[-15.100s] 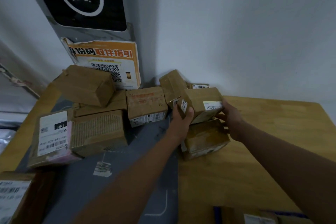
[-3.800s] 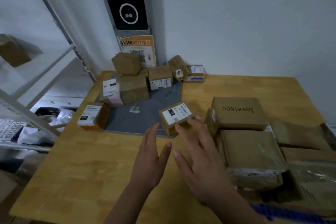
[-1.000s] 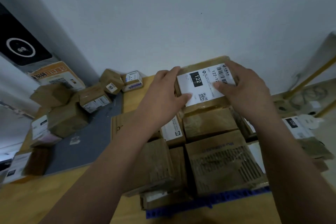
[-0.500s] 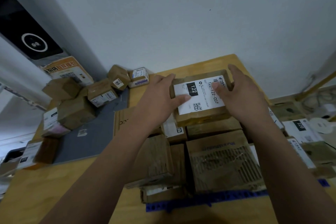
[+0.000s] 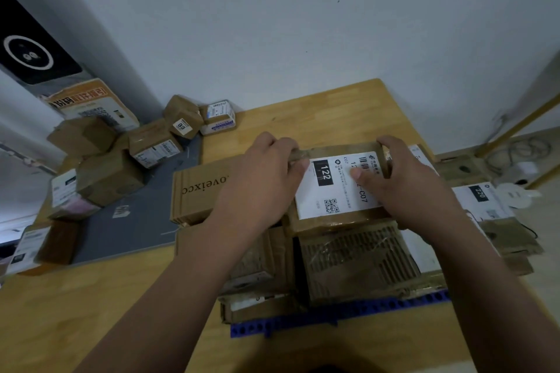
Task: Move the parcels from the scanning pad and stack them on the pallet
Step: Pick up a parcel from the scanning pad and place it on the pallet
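Left hand (image 5: 263, 182) and right hand (image 5: 406, 185) clamped on opposite sides of parcel 122 (image 5: 333, 191); parcel atop stack on blue pallet (image 5: 333, 316), right of grey scanning pad (image 5: 127, 227).

Readable markings on the parcels and the wall sign.
The white label (image 5: 336, 188) on the parcel atop the stack bears "122" in a black block, a barcode, a QR code and a code ending "C07", partly covered by a thumb. The flat carton (image 5: 200, 188) to its left reads "oveixcc", its first letter hidden. A label (image 5: 481, 195) at the right shows "220". The orange sign (image 5: 88, 100) carries Chinese characters, too blurred to read.
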